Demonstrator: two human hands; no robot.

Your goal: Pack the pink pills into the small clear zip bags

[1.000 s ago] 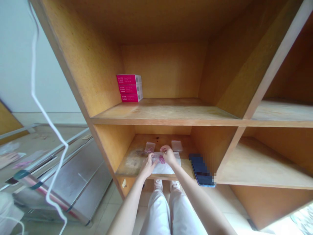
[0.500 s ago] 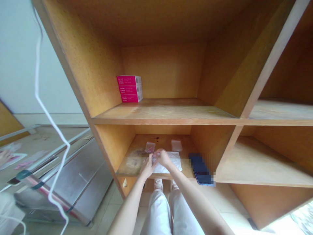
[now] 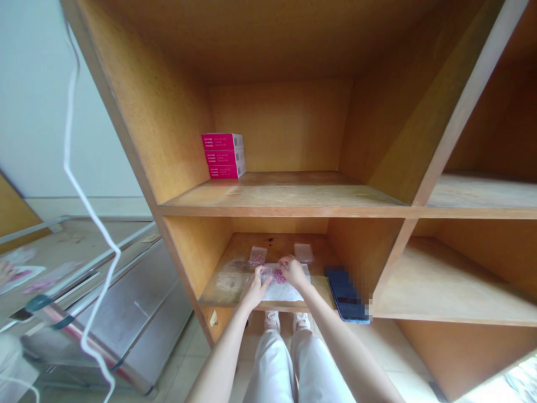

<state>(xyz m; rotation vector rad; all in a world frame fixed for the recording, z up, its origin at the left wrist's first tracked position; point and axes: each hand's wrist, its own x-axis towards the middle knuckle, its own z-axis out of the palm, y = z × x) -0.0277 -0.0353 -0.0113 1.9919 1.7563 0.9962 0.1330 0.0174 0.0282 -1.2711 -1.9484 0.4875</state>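
On the lower shelf, a white sheet (image 3: 282, 292) lies in front of me with a small heap of pink bead-like pieces (image 3: 279, 276) on it. My left hand (image 3: 253, 289) is closed on a small clear plastic bag (image 3: 267, 273) just left of the heap. My right hand (image 3: 293, 271) hovers at the heap's right side, its fingers pinched together. Whatever is between those fingertips is too small to make out. Behind the sheet lie a clear bag with pink pieces inside (image 3: 257, 256) and another clear bag (image 3: 304, 253).
A dark phone (image 3: 346, 294) lies to the right, reaching the shelf's front edge. Three stacked pink boxes (image 3: 224, 157) stand on the upper shelf. At left are a metal cart (image 3: 146, 302), a hanging white cable (image 3: 86, 204) and another person's hand (image 3: 6, 270).
My right hand has moved right, away from my left hand and the bag. The pink heap between them now shows. My left hand stays nearly in place.
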